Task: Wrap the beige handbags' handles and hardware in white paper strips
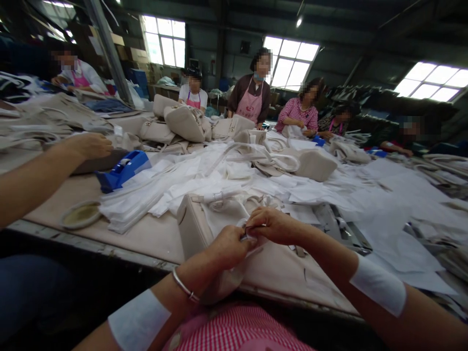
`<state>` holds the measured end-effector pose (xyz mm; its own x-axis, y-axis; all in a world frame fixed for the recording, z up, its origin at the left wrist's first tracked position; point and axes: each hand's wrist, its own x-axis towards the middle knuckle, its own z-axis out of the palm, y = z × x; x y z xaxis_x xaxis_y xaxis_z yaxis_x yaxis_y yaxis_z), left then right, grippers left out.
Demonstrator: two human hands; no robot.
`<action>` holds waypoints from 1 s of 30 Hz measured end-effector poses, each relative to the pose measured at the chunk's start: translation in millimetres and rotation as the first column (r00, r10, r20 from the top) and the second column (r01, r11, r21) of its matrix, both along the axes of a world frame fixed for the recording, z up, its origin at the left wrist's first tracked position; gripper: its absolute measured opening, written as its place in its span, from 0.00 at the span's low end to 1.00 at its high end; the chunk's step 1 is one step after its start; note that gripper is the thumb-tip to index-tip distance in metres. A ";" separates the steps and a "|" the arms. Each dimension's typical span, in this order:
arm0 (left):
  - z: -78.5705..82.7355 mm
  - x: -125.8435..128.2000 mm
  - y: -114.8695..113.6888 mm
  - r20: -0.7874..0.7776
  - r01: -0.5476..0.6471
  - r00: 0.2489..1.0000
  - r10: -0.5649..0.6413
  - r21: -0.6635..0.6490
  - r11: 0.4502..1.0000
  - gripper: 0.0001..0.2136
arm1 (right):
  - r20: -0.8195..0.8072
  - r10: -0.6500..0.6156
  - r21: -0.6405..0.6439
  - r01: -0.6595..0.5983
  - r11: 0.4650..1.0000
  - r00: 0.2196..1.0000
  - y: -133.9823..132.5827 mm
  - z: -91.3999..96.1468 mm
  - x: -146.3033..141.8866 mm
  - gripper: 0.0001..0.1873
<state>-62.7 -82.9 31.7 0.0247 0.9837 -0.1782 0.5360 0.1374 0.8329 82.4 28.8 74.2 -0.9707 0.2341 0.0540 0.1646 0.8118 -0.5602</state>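
Note:
A beige handbag [193, 226] lies on the table's near edge, right in front of me. Both my hands meet at its top opening. My left hand [230, 246], a silver bangle on its wrist, is closed in a pinch on a small part of the bag, perhaps a zip or strap end. My right hand [272, 224] is closed too, its fingers gripping the bag's fabric beside the left. White paper wrapping [226, 180] is piled just behind the bag.
A co-worker's arm [44, 170] reaches in from the left beside a blue tape dispenser [124, 170]. A round dish [80, 214] sits near the table edge. More beige bags [186, 122] and several seated workers fill the far side. Paper sheets [398, 229] cover the right.

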 end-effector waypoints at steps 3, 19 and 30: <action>3.2 0.8 -2.4 0.020 -0.006 1.000 0.006 0.012 1.000 0.14 | 0.045 -0.084 0.027 0.083 0.996 0.995 -1.4 -2.0 -6.4 0.06; 1.4 0.1 -1.1 0.030 0.070 0.997 -0.069 -0.024 0.997 0.15 | 0.006 0.080 0.159 -0.080 0.984 0.997 -0.8 1.2 -1.0 0.06; -10.6 4.3 -0.1 -0.012 0.114 0.993 -0.114 0.057 0.992 0.19 | 0.292 0.170 0.522 -0.306 0.796 0.941 -13.1 13.1 -14.1 0.05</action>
<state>-58.5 -82.9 21.1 0.1361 0.9831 -0.1222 0.5528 0.0270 0.8329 68.4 15.8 87.3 -0.9929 -0.0100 -0.1184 -0.0127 0.9997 0.0224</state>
